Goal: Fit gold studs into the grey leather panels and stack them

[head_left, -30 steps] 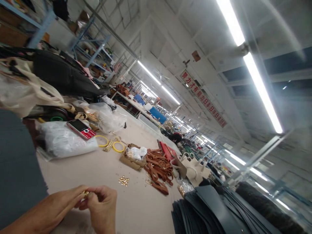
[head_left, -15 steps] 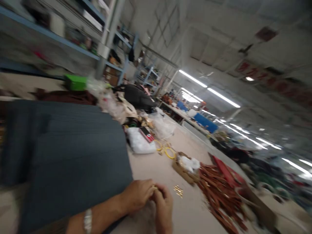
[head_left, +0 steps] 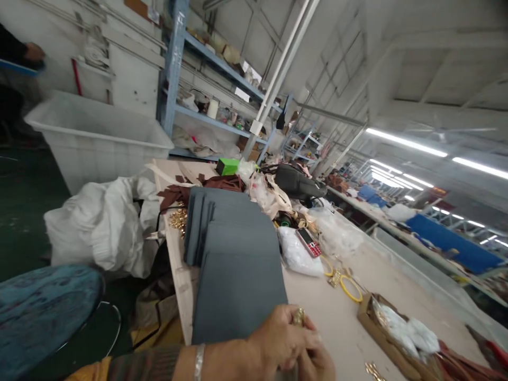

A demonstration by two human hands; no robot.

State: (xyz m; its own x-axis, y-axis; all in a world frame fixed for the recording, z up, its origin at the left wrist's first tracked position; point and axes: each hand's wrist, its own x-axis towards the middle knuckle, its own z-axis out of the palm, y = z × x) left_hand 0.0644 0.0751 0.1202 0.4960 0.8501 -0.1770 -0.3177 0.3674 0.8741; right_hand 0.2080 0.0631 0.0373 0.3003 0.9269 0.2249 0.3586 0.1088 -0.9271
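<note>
My left hand point(head_left: 275, 338), with a silvery band at the wrist, is closed at the near edge of a stack of dark grey sheets point(head_left: 242, 275). Small gold-coloured metal pieces point(head_left: 298, 317) show between its thumb and fingers. Against it, my right hand point(head_left: 317, 362) has its fingers bent and pressed together; what they hold, if anything, is hidden. More small gold pieces point(head_left: 373, 371) lie on the table point(head_left: 321, 296) to the right.
Beyond the sheets are a white plastic bag point(head_left: 297, 256), a red phone point(head_left: 308, 242) and a yellow ring point(head_left: 351, 288). At right stands an open cardboard box point(head_left: 373, 323). Left are a blue stool point(head_left: 47, 312), white sacks point(head_left: 103, 222), a large bin point(head_left: 107, 137) and another person's hand point(head_left: 35, 52).
The view has swung left, bringing the stool, sacks and bin into sight. My hands stay together near the sheets, and the gold pieces between the fingers show more clearly.
</note>
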